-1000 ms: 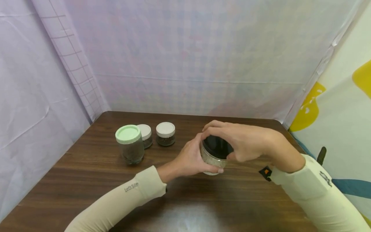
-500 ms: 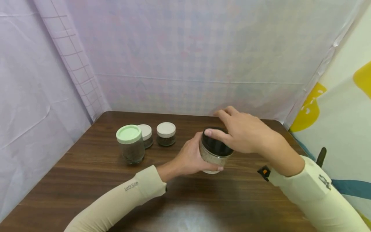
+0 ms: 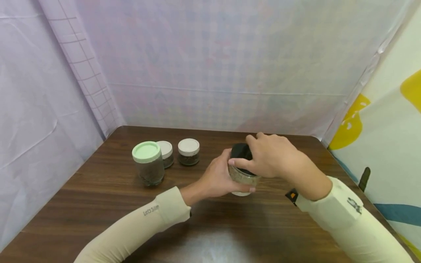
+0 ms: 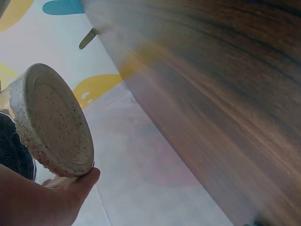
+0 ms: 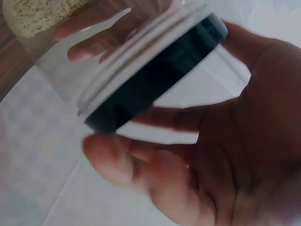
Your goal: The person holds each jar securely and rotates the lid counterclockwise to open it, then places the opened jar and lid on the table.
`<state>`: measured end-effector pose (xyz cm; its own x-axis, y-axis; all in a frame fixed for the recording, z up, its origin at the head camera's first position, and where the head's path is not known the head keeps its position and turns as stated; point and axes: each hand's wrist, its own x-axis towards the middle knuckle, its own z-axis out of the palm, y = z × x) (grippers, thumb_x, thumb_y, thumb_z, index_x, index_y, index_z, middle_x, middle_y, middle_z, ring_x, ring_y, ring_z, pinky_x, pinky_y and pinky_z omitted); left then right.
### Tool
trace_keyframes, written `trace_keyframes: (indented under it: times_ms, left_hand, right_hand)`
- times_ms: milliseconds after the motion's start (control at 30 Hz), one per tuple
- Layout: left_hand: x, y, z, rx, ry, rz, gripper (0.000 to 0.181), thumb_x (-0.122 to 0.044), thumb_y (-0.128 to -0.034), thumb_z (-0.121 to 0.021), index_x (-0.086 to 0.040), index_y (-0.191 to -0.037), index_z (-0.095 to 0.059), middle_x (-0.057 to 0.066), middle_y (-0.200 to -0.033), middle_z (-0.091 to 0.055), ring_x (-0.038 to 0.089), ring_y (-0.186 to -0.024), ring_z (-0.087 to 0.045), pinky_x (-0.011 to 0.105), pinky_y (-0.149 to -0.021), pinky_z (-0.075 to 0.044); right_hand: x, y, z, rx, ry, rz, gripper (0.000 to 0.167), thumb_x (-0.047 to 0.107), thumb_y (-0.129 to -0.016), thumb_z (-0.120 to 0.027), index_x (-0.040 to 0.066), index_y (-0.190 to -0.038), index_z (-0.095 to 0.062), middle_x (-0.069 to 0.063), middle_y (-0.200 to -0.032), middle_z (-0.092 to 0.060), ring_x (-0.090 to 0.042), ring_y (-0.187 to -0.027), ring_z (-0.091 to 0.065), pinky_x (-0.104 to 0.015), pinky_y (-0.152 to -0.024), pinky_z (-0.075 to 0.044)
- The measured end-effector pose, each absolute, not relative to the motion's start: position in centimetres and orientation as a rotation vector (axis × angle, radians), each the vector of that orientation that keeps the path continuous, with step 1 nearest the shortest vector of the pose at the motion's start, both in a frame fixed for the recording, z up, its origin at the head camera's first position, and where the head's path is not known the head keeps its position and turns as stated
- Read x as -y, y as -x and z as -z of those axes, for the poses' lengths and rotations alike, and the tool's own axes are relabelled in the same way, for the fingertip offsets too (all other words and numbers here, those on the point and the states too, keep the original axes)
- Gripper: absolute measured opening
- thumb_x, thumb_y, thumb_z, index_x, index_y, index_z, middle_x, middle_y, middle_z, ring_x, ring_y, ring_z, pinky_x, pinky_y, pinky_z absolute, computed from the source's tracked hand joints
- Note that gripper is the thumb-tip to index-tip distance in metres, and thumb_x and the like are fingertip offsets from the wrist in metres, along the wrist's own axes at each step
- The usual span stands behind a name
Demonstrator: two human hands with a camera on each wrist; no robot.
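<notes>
Position reference: a clear, round, see-through jar holding pale, oat-like flakes, topped by a black, round, smooth lid. Jar was held up off the brown wood-grain desk and tilted; its underside showed whole in the left wrist view. Glass or plastic: could not tell. Left hand was wrapped about the jar's wall, thumb along the near side, fingers partly visible through the clear wall in the right wrist view. Right hand was arched over the jar's top, thumb and fingers bent across the lid and holding its rim, palm clear of the lid's flat face. Progress, as judged: work was at the lid, which sat on the jar's mouth and had not been parted from it. Whether it was being tightened or loosened could not be read; slight blur at the rim hid how far down it sat. Neither hand had let go. Left of the jar stood a grey-dark-filled jar with a mint-green round lid; between the two, farther back, a short glass jar with a white lid. A second short white-lidded jar, farther left of the reference jar, was partly hidden. All three were capped, with no hand on them.
</notes>
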<state>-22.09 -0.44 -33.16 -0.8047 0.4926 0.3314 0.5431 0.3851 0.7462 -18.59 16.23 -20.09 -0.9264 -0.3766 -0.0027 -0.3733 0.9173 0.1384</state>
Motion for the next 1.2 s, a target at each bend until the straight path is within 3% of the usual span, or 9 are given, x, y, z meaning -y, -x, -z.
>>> trace_keyframes:
  times_ms: [300, 433, 567, 767, 933, 1033, 1100, 1200]
  left_hand:
    - [0.6, 22.0, 33.5, 2.563, 0.925, 1.413, 0.108, -0.055, -0.0656, -0.091, -0.023, -0.150, -0.033, -0.004, -0.137, -0.053, 0.013, -0.116, -0.060, 0.036, -0.095, -0.053]
    - [0.6, 22.0, 33.5, 2.554, 0.922, 1.400, 0.105, -0.055, -0.0650, -0.092, -0.022, -0.148, -0.036, -0.004, -0.131, -0.055, 0.012, -0.111, -0.060, 0.033, -0.091, -0.053]
    - [0.5, 21.9, 33.5, 2.538, 0.932, 1.400, 0.105, -0.051, -0.0641, -0.093, -0.022, -0.147, -0.036, -0.005, -0.129, -0.056, 0.012, -0.110, -0.060, 0.033, -0.092, -0.053]
    - [0.4, 21.8, 33.4, 2.528, 0.937, 1.408, 0.106, -0.048, -0.0637, -0.094, -0.021, -0.147, -0.036, -0.004, -0.127, -0.057, 0.012, -0.110, -0.060, 0.033, -0.093, -0.053]
    - [0.3, 21.8, 33.4, 2.520, 0.954, 1.389, 0.107, -0.049, -0.0639, -0.094, -0.018, -0.148, -0.036, -0.004, -0.129, -0.058, 0.012, -0.113, -0.061, 0.033, -0.095, -0.053]
    - [0.3, 21.9, 33.5, 2.514, 0.960, 1.399, 0.106, -0.048, -0.0642, -0.094, -0.019, -0.148, -0.037, -0.005, -0.129, -0.059, 0.011, -0.112, -0.061, 0.033, -0.094, -0.052]
    - [0.3, 21.9, 33.6, 2.511, 0.964, 1.403, 0.105, -0.049, -0.0643, -0.094, -0.020, -0.148, -0.037, -0.005, -0.129, -0.059, 0.011, -0.112, -0.061, 0.032, -0.094, -0.052]
    - [0.3, 21.9, 33.6, 2.507, 0.954, 1.402, 0.102, -0.049, -0.0640, -0.094, -0.020, -0.145, -0.039, -0.006, -0.127, -0.060, 0.010, -0.110, -0.062, 0.032, -0.093, -0.053]
  right_hand:
    - [-17.5, 19.5, 19.4, 3.106, -0.911, 0.021, 0.077, 0.063, -0.087, -0.068, 0.020, -0.147, -0.046, -0.007, -0.131, -0.052, -0.022, -0.093, -0.064, -0.043, -0.080, -0.055]
    - [-18.2, 19.7, 19.1, 3.049, -1.122, -0.098, 0.071, 0.034, -0.083, -0.082, 0.020, -0.144, -0.049, -0.002, -0.133, -0.051, -0.019, -0.100, -0.063, -0.039, -0.085, -0.054]
    - [-18.4, 19.8, 18.9, 2.920, -1.362, -0.164, 0.079, 0.004, -0.070, -0.089, 0.019, -0.139, -0.054, 0.003, -0.131, -0.054, -0.017, -0.111, -0.061, -0.039, -0.095, -0.053]
    - [-18.5, 19.8, 18.8, 2.873, -1.456, -0.165, 0.087, -0.012, -0.063, -0.084, 0.021, -0.138, -0.054, 0.006, -0.130, -0.053, -0.015, -0.116, -0.059, -0.038, -0.098, -0.052]
    - [-18.8, 19.7, 18.7, 2.867, -1.478, -0.205, 0.090, -0.002, -0.067, -0.089, 0.020, -0.144, -0.048, 0.005, -0.140, -0.050, -0.018, -0.123, -0.057, -0.041, -0.100, -0.052]
    - [-18.9, 19.6, 18.4, 2.916, -1.370, -0.199, 0.087, 0.023, -0.077, -0.089, 0.021, -0.150, -0.042, 0.003, -0.150, -0.043, -0.021, -0.130, -0.054, -0.044, -0.103, -0.050]
    - [-18.8, 19.4, 18.2, 2.960, -1.184, -0.169, 0.083, 0.048, -0.085, -0.079, 0.021, -0.153, -0.039, -0.001, -0.155, -0.040, -0.026, -0.131, -0.055, -0.048, -0.104, -0.049]
    - [-18.2, 19.3, 18.2, 2.982, -0.840, -0.091, 0.083, 0.073, -0.093, -0.051, 0.015, -0.152, -0.041, -0.012, -0.151, -0.047, -0.037, -0.125, -0.059, -0.057, -0.100, -0.049]
